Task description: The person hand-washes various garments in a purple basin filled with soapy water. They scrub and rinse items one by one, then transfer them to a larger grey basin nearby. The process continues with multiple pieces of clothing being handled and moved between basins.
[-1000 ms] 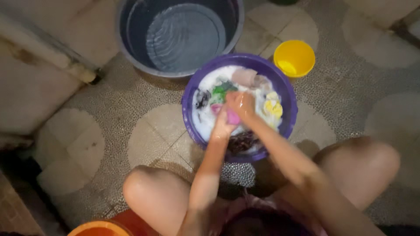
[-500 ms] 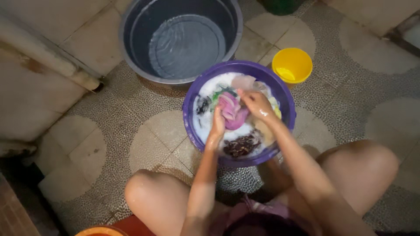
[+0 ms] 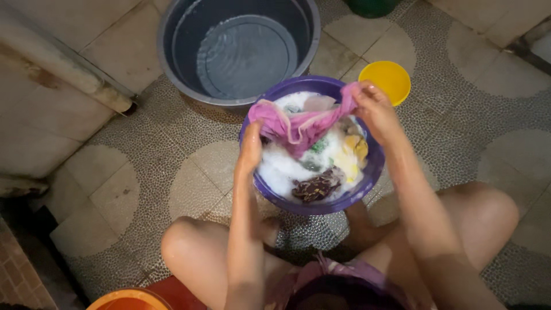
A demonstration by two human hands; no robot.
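A purple basin (image 3: 367, 175) on the floor holds soapy water and several soaked clothes, among them a dark patterned piece (image 3: 314, 186) and a yellow one (image 3: 356, 146). Both my hands hold a wet pink garment (image 3: 301, 123) stretched wide above the basin. My left hand (image 3: 251, 150) grips its left end over the basin's left rim. My right hand (image 3: 374, 108) pinches the right end near the far right rim.
A large grey tub (image 3: 172, 57) with water stands beyond the basin. A small yellow bowl (image 3: 390, 80) sits to the basin's right. An orange container (image 3: 127, 299) is at the bottom left. My bare knees flank the basin on the pebbled floor.
The pink garment was bunched between my hands low in the suds; now it is lifted and pulled apart, left hand moved left, right hand moved up and right.
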